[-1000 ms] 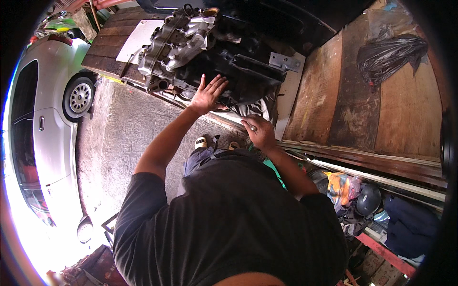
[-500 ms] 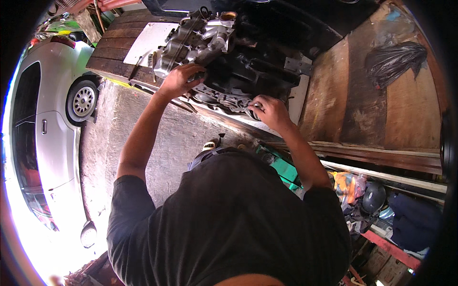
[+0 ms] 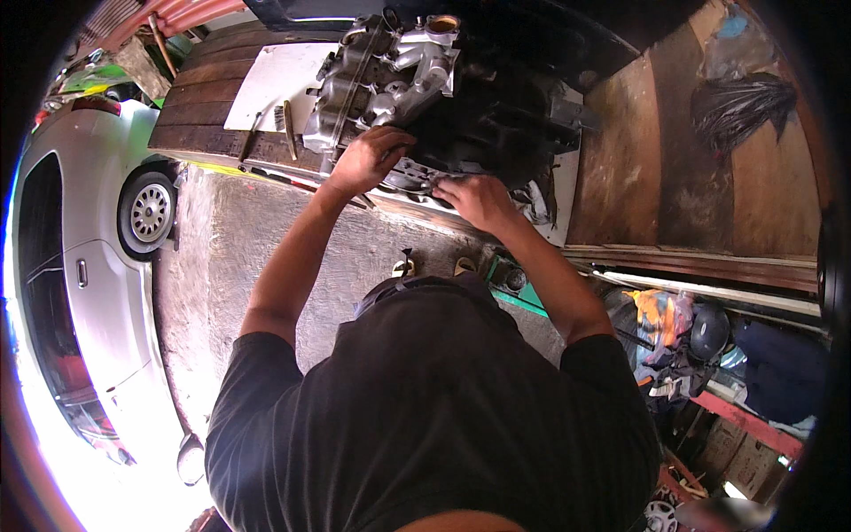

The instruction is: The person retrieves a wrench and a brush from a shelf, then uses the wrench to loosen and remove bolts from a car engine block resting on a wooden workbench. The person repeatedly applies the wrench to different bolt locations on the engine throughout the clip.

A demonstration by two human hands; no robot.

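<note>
At the near edge of the bench lies a large black engine part (image 3: 483, 120), blurred, with a silver machined metal face (image 3: 409, 176) along its near side. My left hand (image 3: 368, 161) is closed, its fingers curled over the black part's near left corner. A short way to its right, my right hand (image 3: 479, 202) rests on the silver face with fingers bent together; whatever its fingertips pinch is hidden. Just beyond my left hand stands a silver ribbed engine casting (image 3: 341, 97) with curved pipes and a round opening on top.
A wooden-handled wire brush (image 3: 289, 129) and a dark slim tool (image 3: 252, 135) lie left of the casting, by a white board (image 3: 270, 84). A black plastic bag (image 3: 740, 108) is on the wood at right. A silver car (image 3: 97, 239) stands at left; a green box (image 3: 523, 297) is below the bench.
My right hand has moved left along the silver face, closer to my left hand. My left hand stays at the corner. The whole view has shifted slightly.
</note>
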